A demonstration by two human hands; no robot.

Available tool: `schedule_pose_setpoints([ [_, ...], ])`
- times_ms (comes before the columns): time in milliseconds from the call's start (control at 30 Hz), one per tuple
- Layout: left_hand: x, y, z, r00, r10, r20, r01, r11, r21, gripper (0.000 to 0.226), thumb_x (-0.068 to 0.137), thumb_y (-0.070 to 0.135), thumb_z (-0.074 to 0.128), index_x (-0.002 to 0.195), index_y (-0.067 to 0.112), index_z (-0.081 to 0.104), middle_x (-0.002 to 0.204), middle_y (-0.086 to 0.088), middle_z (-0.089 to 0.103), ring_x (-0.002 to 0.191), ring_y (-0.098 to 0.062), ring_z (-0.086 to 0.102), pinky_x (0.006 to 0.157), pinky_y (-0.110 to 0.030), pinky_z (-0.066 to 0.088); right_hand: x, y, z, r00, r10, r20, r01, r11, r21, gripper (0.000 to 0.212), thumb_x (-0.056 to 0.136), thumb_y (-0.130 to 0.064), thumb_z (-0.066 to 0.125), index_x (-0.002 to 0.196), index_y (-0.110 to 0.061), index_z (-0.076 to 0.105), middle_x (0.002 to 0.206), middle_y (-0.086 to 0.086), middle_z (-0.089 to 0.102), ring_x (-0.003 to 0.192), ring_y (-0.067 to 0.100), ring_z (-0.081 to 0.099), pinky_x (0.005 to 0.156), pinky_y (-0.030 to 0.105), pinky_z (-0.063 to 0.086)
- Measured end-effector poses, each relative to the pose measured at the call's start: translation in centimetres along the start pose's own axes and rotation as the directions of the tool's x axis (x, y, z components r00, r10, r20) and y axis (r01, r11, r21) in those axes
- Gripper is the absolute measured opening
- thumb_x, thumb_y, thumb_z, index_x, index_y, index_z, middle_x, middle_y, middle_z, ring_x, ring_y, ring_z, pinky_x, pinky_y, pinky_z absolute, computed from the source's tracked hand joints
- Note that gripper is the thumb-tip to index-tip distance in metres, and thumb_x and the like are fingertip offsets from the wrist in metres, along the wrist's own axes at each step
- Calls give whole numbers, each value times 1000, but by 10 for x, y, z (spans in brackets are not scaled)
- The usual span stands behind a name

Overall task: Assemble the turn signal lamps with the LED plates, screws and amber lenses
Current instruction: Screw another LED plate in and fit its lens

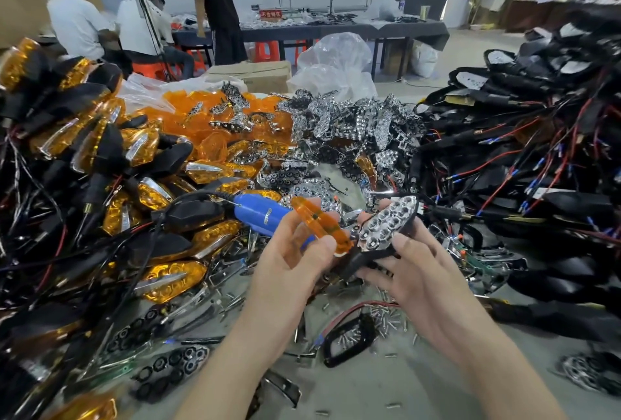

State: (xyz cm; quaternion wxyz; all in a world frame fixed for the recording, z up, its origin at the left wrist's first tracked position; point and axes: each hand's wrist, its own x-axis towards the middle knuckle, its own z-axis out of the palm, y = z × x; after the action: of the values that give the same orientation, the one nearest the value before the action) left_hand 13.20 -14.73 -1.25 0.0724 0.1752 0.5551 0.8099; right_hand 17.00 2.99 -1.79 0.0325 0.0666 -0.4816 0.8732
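Centrally, the left hand is extending from 6 o'clock, thumb and curled fingers pinching an amber lens held edge-on. The right hand is sitting just beside it at 3 o'clock, fingers wrapping a black lamp housing whose LED plate is facing up, its tip close to the lens. A blue screwdriver is lying behind the left hand. Loose screws are lying on the grey table near an empty housing. Finished lamps are heaping at 9 o'clock, spare lenses and chrome plates at 12, wired housings at 3. People (three, backs turned or partly cropped) are working at a far table at 11 o'clock.
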Motion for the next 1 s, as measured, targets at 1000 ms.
schedule_pose_setpoints([
  [1000, -12, 18, 0, 976, 150, 161, -195, 927, 321, 51, 87, 32, 69, 132, 50, 54, 123, 7, 68, 117, -14, 65, 93, -17, 50, -2, 0, -2, 998, -17, 58, 19, 999, -37, 65, 82, -32, 87, 141, -27, 59, 135, 12, 66, 126, 29, 63, 102, 33, 51],
])
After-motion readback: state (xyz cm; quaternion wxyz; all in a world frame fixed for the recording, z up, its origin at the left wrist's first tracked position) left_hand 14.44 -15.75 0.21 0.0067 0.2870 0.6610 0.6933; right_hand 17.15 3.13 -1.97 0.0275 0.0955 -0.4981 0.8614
